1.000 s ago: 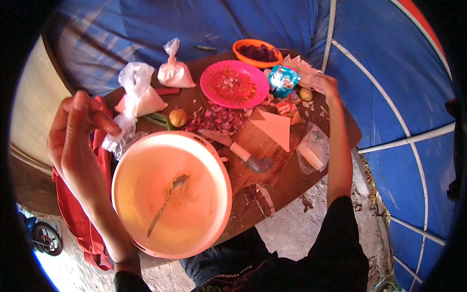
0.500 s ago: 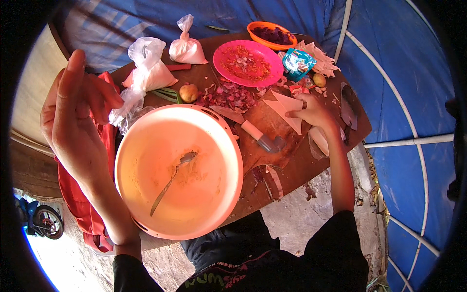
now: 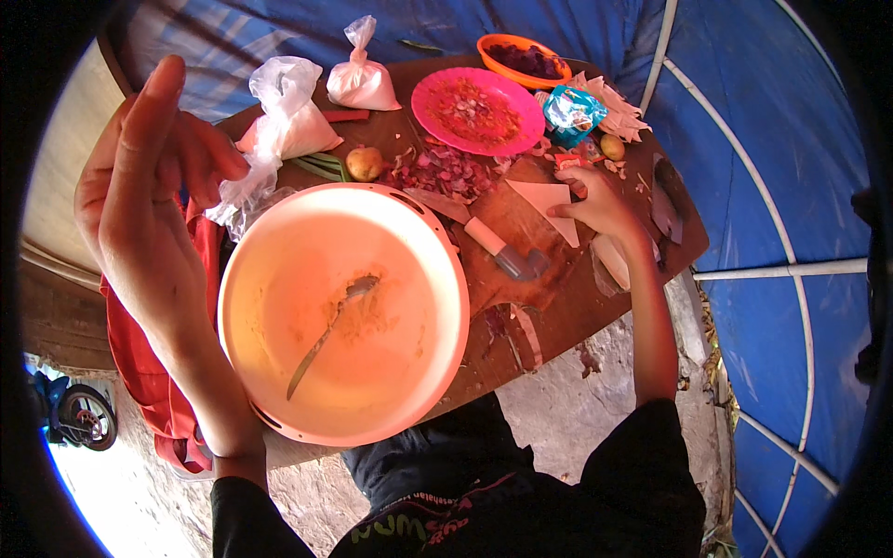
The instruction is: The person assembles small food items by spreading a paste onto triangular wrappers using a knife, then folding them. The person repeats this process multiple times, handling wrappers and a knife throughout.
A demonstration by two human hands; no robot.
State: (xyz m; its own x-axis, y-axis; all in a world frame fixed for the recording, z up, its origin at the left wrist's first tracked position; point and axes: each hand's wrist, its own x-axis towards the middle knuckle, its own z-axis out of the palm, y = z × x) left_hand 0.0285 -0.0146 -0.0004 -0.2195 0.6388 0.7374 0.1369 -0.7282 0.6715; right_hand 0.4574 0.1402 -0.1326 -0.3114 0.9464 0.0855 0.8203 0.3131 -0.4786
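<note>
My left hand (image 3: 139, 177) is raised in the air left of a large pale basin (image 3: 244, 372). Its fingers are apart and loosely bent, with nothing in them. A metal spoon (image 3: 321, 349) leans inside the basin, whose bottom has brownish residue. My right hand (image 3: 600, 200) is over the right side of the table, thumb and fingers apart. The thumb touches a pale triangular sheet (image 3: 542, 200), and the fingertips are close to a small red packet (image 3: 569, 161). Left of that hand, a knife with a pale and grey handle (image 3: 493, 244) lies on a wooden board (image 3: 535, 270).
Behind the basin are two bags of white powder (image 3: 302, 135) (image 3: 363, 86), an onion-like bulb (image 3: 364, 164) and reddish peelings (image 3: 446, 174). A pink plate (image 3: 530, 126), orange bowl (image 3: 567, 74) and teal packet (image 3: 572, 113) stand farther back. A dark flat blade (image 3: 666, 212) lies far right.
My right hand's fingers have spread farther apart and shifted slightly away from me, towards the red packet. Less of the pale sheet shows. My left hand stays raised, its fingertips slightly higher in view.
</note>
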